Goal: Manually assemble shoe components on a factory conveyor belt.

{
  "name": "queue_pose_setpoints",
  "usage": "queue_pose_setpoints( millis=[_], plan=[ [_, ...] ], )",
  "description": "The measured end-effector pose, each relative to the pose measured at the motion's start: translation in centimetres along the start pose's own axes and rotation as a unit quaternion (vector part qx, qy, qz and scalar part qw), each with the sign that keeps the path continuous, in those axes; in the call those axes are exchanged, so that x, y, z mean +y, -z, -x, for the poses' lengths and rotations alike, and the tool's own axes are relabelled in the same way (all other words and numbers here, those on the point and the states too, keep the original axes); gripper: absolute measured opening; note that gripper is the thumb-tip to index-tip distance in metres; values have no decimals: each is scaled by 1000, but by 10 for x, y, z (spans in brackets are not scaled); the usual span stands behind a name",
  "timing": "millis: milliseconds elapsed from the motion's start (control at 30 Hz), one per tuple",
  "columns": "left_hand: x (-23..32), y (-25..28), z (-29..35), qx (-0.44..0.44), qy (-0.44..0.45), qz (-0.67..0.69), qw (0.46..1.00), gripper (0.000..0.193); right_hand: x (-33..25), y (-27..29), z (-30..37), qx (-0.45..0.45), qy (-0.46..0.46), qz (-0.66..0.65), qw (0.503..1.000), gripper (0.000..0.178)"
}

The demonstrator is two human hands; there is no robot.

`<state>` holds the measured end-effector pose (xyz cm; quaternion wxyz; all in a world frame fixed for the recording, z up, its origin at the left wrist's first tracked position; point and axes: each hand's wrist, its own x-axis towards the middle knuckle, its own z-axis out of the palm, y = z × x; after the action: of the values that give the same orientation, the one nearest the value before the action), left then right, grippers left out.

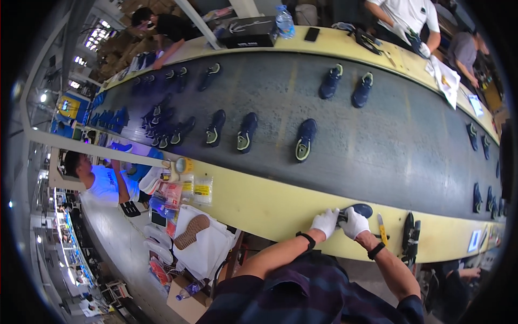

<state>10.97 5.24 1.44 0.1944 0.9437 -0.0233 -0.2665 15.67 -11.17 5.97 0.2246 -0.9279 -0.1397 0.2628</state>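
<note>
A dark navy shoe (363, 209) sits at the near edge of the pale yellow ledge, its toe pointing right and away from me. My right hand (354, 224), in a white glove, is closed over the shoe's middle. At the heel end, my left hand (325, 223), gloved the same way, has its fingers bent against the shoe. Part of the shoe is hidden behind both hands. Just right of my right hand lies a yellow-handled tool (382, 229) with a pale end. Beyond it are long black tools (411, 237), whose kind I cannot make out.
A dark conveyor belt (345, 146) runs past the ledge, carrying several navy shoes (306, 140). To my left are plastic packets (203, 190), a tape roll (184, 165) and a brown sole (191, 232) on white sheets. Across stand co-workers, a black box (247, 33) and a water bottle (284, 22).
</note>
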Motion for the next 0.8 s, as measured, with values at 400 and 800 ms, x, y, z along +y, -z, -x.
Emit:
queue_pose_setpoints(
  millis=[400,800],
  plan=[
    [9,17,7,-8,6,39,999,41,38,0,-12,-45,78,-61,994,22],
    [5,8,3,0,3,54,999,44,-18,3,-15,-96,7,197,976,29]
  ],
)
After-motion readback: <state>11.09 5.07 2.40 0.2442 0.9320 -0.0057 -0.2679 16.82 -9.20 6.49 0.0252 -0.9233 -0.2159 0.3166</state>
